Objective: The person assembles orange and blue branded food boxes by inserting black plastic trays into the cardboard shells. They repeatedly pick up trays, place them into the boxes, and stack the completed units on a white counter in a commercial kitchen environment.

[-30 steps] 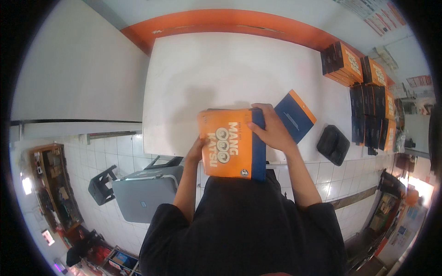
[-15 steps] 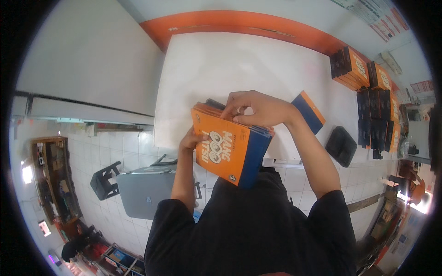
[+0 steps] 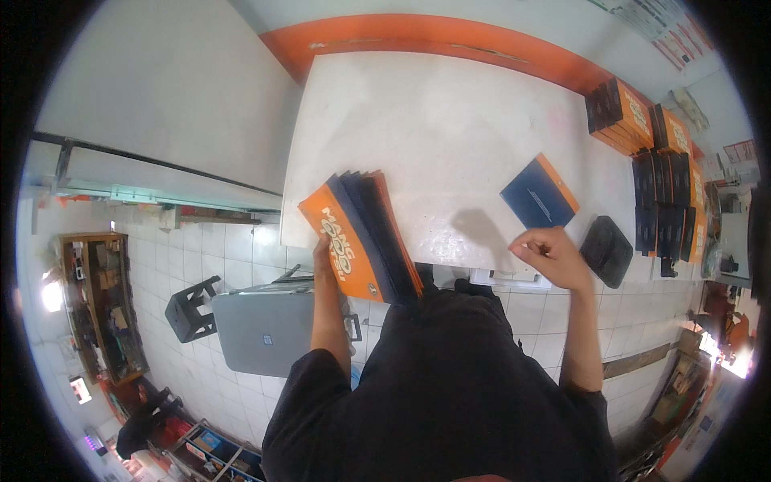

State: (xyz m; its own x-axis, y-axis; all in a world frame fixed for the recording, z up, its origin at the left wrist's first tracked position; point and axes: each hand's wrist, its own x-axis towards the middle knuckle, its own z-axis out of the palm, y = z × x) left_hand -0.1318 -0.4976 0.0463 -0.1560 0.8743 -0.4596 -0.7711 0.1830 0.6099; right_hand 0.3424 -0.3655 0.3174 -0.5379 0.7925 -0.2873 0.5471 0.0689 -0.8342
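Note:
My left hand [image 3: 322, 259] grips a fanned stack of flat cardboard pieces [image 3: 341, 243] from its left side. The nearest piece has an orange face with pale printing; dark blue and orange edges spread out to its right. Most of the left fingers are hidden behind the stack. My right hand [image 3: 552, 255] hovers at the table's front edge, apart from the stack, fingers curled in with nothing visible between them. Just beyond it, a single flat cardboard piece [image 3: 536, 201], dark blue with an orange strip, lies on the white table [image 3: 401, 112].
Stacks of orange and dark blue cardboard pieces [image 3: 671, 181] stand at the table's right end. A black flat-topped object [image 3: 606, 251] sits near the front right edge. A grey chair [image 3: 265, 333] and a black stool [image 3: 193, 309] are on the tiled floor to the left.
My right hand has left the top of the stack and moved right, near the single piece. The held stack has shifted left, turned and fanned out in my left hand.

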